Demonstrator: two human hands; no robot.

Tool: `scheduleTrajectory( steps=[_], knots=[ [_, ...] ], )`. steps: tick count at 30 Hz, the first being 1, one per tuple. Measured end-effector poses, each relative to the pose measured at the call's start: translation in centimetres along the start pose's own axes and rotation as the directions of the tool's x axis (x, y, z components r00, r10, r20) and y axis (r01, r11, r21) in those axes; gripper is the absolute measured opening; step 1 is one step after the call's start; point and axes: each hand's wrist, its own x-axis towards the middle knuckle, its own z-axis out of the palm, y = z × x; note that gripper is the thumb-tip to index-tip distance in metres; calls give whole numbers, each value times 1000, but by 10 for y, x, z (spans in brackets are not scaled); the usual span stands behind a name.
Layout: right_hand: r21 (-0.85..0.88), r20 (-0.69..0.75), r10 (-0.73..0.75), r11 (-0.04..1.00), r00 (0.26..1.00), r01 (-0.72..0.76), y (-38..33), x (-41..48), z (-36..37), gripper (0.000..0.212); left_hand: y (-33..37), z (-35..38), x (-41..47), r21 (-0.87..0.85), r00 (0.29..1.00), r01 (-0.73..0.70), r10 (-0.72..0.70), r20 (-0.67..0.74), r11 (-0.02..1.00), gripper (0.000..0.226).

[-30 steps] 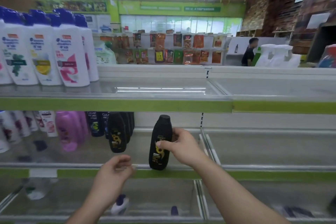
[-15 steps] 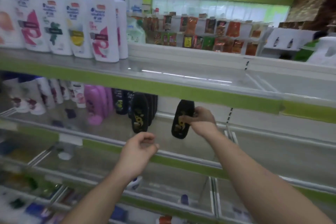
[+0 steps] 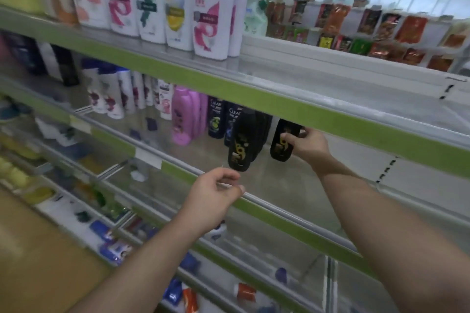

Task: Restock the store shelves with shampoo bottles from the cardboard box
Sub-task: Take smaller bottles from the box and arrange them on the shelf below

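Observation:
My right hand (image 3: 306,145) grips a black shampoo bottle with gold print (image 3: 279,143) deep on the middle shelf (image 3: 284,185), its top hidden behind the green shelf edge above. A row of matching black bottles (image 3: 241,146) stands just to its left. My left hand (image 3: 216,192) hovers in front of the middle shelf's green rail with fingers loosely curled and nothing in it. The cardboard box is out of view.
Dark blue bottles (image 3: 216,119), pink bottles (image 3: 181,114) and white bottles (image 3: 112,96) stand further left on the middle shelf. Tall white bottles (image 3: 208,12) line the top shelf (image 3: 305,107). Lower shelves (image 3: 254,249) hold small items. Behind hangs a rack of snack packets (image 3: 381,33).
The view has swung left and tilted. My right hand has pushed the black bottle further back on the shelf, nearer the black row. My left hand stays in front of the rail.

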Motion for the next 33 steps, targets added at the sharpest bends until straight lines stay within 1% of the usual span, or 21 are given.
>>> scheduleTrajectory(
  steps=[2, 6, 7, 10, 13, 18, 22, 24, 27, 29, 30, 31, 33],
  knots=[
    [-46, 20, 10, 999, 1000, -9, -2, 6, 2, 36, 0, -2, -1, 0, 1000, 4, -4, 0, 1000, 16],
    [-91, 12, -15, 996, 1000, 16, -2, 15, 4, 31, -2, -6, 0, 5, 1000, 13, -13, -18, 1000, 15],
    [-102, 10, -13, 995, 1000, 14, -1, 17, 5, 33, -2, -6, 0, 0, 1000, 18, -18, -14, 1000, 15],
    [-162, 13, -4, 987, 1000, 6, -1, 24, 9, 47, -5, -6, 0, -8, 999, 36, -36, -11, 999, 15],
    [-227, 12, 3, 974, 1000, 0, -2, 28, 12, 55, -7, -5, 1, -2, 998, 53, -53, -20, 999, 16],
    [-274, -43, -47, 961, 998, 34, -4, 28, 16, 52, -7, -5, 2, 25, 998, 57, -56, -38, 998, 16],
    [-254, -48, -68, 966, 997, 54, -3, 27, 18, 47, -5, -7, 5, 52, 998, 52, -49, -44, 997, 15],
    [-223, -62, -61, 974, 996, 46, -5, 23, 16, 44, -2, -8, 9, 86, 998, 35, -31, -51, 996, 15],
    [-121, -115, -4, 993, 993, -10, -9, 3, 9, 37, 1, -10, 25, 179, 998, 18, -6, -68, 984, 21],
    [-52, -148, 27, 998, 989, -35, -4, -15, 13, 26, 4, -11, 41, 281, 996, -6, 29, -79, 960, 34],
    [-53, -139, 39, 997, 990, -47, -1, -26, 19, 24, 6, -11, 50, 336, 996, -16, 43, -74, 942, 42],
    [-69, -95, 44, 996, 995, -50, 1, -35, 28, 24, 8, -10, 58, 388, 997, -22, 51, -65, 922, 50],
    [-74, 59, 17, 997, 998, -12, 6, -51, 47, 31, 8, -6, 73, 479, 998, -20, 49, -48, 878, 55]
  ],
)
